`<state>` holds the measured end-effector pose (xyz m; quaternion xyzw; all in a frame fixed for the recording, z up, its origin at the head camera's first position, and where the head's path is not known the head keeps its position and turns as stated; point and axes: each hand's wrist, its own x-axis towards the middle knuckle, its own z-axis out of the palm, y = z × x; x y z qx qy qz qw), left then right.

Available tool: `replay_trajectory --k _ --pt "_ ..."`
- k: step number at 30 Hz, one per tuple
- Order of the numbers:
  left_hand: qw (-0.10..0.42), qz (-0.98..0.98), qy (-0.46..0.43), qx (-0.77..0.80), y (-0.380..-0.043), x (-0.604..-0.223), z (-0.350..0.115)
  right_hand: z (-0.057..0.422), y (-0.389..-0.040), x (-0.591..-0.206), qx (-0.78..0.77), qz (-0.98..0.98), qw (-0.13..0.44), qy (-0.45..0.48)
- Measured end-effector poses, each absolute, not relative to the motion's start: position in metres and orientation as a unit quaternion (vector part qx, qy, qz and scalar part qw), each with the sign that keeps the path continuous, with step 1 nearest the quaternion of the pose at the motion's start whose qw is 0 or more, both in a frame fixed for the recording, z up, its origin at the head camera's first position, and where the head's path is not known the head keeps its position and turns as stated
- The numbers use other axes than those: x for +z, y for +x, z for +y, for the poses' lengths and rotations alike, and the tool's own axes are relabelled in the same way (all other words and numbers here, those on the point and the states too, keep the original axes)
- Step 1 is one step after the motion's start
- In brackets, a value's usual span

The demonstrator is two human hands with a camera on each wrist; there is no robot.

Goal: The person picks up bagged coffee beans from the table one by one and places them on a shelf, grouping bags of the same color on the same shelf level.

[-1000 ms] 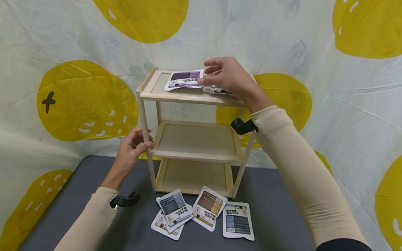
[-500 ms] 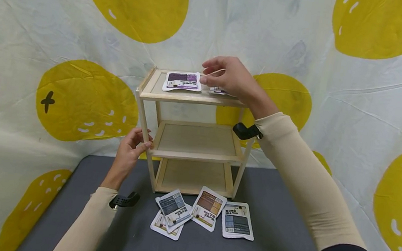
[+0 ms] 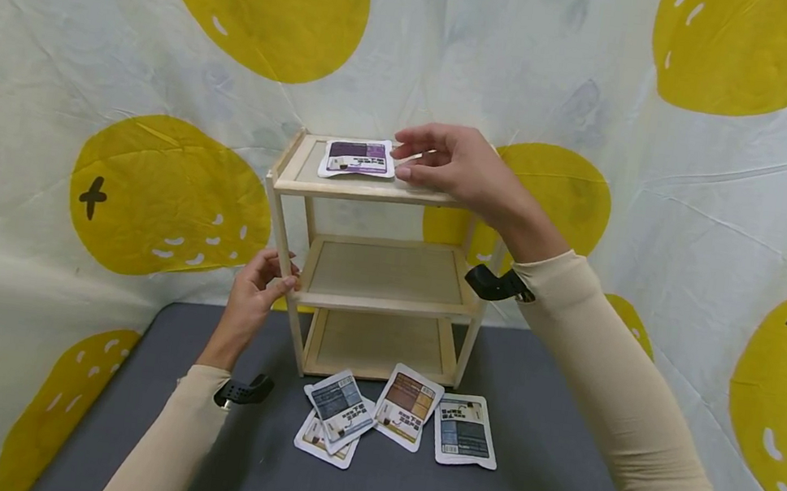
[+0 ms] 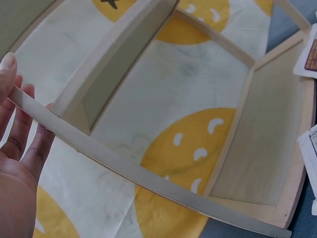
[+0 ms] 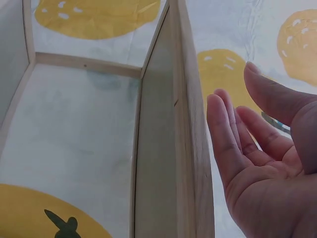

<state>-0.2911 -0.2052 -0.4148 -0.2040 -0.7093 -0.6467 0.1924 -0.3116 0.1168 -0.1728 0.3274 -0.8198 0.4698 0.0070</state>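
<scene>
A three-tier wooden shelf (image 3: 386,307) stands on the grey surface. At its left front post (image 4: 124,166), my left hand (image 3: 255,294) grips the wood between thumb and fingers, level with the middle tier. A purple-labelled packet (image 3: 357,159) lies flat on the top tier, toward the left. Just right of that packet is my right hand (image 3: 458,163), fingers loosely bent and apart from the thumb. The right wrist view shows nothing between the thumb and fingers (image 5: 223,134). Whatever lies on the right part of the top tier is hidden behind this hand.
Several flat packets lie before the shelf: a blue-labelled packet (image 3: 340,411) over another packet (image 3: 325,446), a brown-labelled packet (image 3: 409,407), and a dark-labelled packet (image 3: 465,430) at the right. A white cloth with yellow fruit prints (image 3: 171,198) hangs behind.
The purple packet has gone from slightly tilted at the right fingers to lying flat. My right hand has let go and shifted slightly right and down, covering the second packet. The left hand stays put.
</scene>
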Motion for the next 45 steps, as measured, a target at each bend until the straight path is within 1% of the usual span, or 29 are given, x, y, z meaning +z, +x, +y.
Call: replay_trajectory --k 10,20,27,36,45 --pt "0.190 -0.711 -0.199 -0.647 -0.289 -0.414 -0.205 0.124 -0.288 -0.187 0.491 -0.793 -0.002 0.359" --pt "0.187 -0.710 -0.197 -0.650 -0.289 -0.413 -0.206 0.122 -0.269 -0.210 0.465 -0.793 -0.015 0.394" --pt "0.188 -0.712 -0.194 -0.648 -0.288 -0.413 -0.206 0.117 -0.259 -0.233 0.482 -0.770 -0.050 0.415" --pt "0.183 -0.712 -0.198 -0.648 -0.287 -0.412 -0.205 0.113 -0.248 -0.263 0.491 -0.759 -0.090 0.418" --pt "0.190 -0.713 -0.198 -0.645 -0.287 -0.414 -0.204 0.111 -0.242 -0.299 0.518 -0.738 -0.135 0.411"
